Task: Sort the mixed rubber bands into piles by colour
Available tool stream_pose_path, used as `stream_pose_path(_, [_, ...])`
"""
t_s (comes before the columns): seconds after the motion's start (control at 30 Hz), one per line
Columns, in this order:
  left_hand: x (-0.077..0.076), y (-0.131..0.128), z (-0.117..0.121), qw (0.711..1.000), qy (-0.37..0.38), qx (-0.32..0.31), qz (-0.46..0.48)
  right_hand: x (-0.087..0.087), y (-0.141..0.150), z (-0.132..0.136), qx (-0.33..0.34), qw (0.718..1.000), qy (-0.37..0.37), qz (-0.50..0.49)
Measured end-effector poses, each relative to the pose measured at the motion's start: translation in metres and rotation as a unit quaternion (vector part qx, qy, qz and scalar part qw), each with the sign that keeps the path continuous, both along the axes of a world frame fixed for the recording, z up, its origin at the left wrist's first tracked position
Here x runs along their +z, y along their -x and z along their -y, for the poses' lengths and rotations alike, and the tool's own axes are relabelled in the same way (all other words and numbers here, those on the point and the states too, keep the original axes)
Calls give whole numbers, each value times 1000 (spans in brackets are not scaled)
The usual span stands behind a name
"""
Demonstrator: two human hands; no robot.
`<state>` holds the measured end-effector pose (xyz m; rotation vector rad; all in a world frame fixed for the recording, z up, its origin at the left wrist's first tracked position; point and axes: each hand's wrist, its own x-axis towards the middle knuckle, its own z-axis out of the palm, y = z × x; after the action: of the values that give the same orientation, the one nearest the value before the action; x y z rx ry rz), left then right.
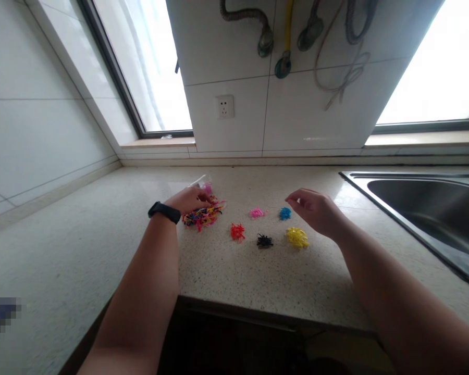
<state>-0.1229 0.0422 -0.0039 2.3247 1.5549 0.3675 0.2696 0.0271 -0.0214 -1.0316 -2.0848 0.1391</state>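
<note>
My left hand (189, 199), with a dark band on its wrist, rests at a mixed pile of small coloured bands (201, 219). Its fingers are bent down into the pile, and what they grip is hidden. A clear plastic bag (200, 182) lies just behind that pile. Over on the right, my right hand (310, 207) hovers beside a small blue pile (285, 213), thumb and fingertips pinched together; anything between them is too small to make out. Nearby lie a pink pile (257, 212), a red pile (237, 232), a black pile (264, 240) and a yellow pile (297, 237).
The speckled stone countertop (219, 271) ends at a front edge close to me. A steel sink (426, 208) is set in at the right. Behind stands a tiled wall with a socket (224, 107), hanging hoses (266, 41) and windows on both sides.
</note>
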Motion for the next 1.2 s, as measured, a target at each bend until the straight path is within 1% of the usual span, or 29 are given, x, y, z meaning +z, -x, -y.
stream_pose_path(0.1, [1, 0, -1, 1000, 25, -8, -5, -1, -1, 0, 6, 1000, 4, 7])
stream_pose_path(0.23, [0, -3, -1, 1000, 18, -13, -15, -2, 0, 1, 8, 1000, 11, 17])
stream_pose_path(0.4, [-8, -9, -5, 999, 31, 11, -25, -1, 4, 3, 13, 1000, 12, 22])
stream_pose_path(0.53, [-12, -11, -7, 999, 21, 24, -37, -2, 4, 3, 17, 999, 20, 27])
stream_pose_path(0.73, [-11, -11, -7, 999, 3, 20, -39, -3, 4, 3, 22, 999, 20, 35])
stream_pose_path(0.9, [-7, -13, -3, 1000, -18, 2, -2, -4, 6, 4, 32, 999, 23, 31])
stream_pose_path(1.07, [-5, -14, -2, 999, -43, 10, 14, -4, 6, 4, 35, 998, 30, 36])
stream_pose_path(1.2, [-5, -16, -2, 996, -50, 7, 76, -4, 6, 4, 39, 998, 33, 36])
